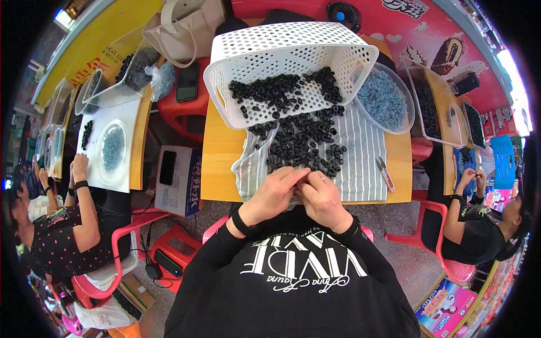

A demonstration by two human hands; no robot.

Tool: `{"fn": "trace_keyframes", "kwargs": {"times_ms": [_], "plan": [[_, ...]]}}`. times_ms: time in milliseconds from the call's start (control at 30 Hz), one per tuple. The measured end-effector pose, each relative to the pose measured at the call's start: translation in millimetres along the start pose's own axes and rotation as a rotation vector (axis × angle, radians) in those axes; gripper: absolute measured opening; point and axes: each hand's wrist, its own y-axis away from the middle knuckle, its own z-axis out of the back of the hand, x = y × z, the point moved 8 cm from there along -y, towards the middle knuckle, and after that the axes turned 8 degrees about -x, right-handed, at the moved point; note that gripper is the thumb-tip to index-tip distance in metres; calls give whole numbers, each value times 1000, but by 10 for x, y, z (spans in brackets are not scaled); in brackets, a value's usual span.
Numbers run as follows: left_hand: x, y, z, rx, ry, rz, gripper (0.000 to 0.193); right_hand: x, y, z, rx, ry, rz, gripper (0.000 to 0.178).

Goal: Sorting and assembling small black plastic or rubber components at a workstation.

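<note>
At the table's near edge my left hand and my right hand meet, fingers pinched together. Whatever they pinch is mostly covered by the fingers; a bit of black shows there. Just beyond them a heap of small black ring-like parts lies on a grey-and-white striped cloth. A white perforated basket is tipped on its side behind the heap, its open side toward me, with more black parts in it. Right of the basket stands a round clear tub full of small translucent bluish pieces.
Small scissors with pinkish handles lie at the cloth's right edge. The wooden table shows at both sides of the cloth. On the left, a red stool bears a dark phone. People work at tables on both sides.
</note>
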Motion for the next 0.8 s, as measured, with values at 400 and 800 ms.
{"fn": "trace_keyframes", "kwargs": {"times_ms": [400, 800], "plan": [[-153, -92, 212, -73, -152, -14, 42, -71, -49, -18, -34, -59, -120, 19], [-583, -80, -248, -18, -142, -293, 41, -159, 203, -229, -14, -294, -71, 20]]}}
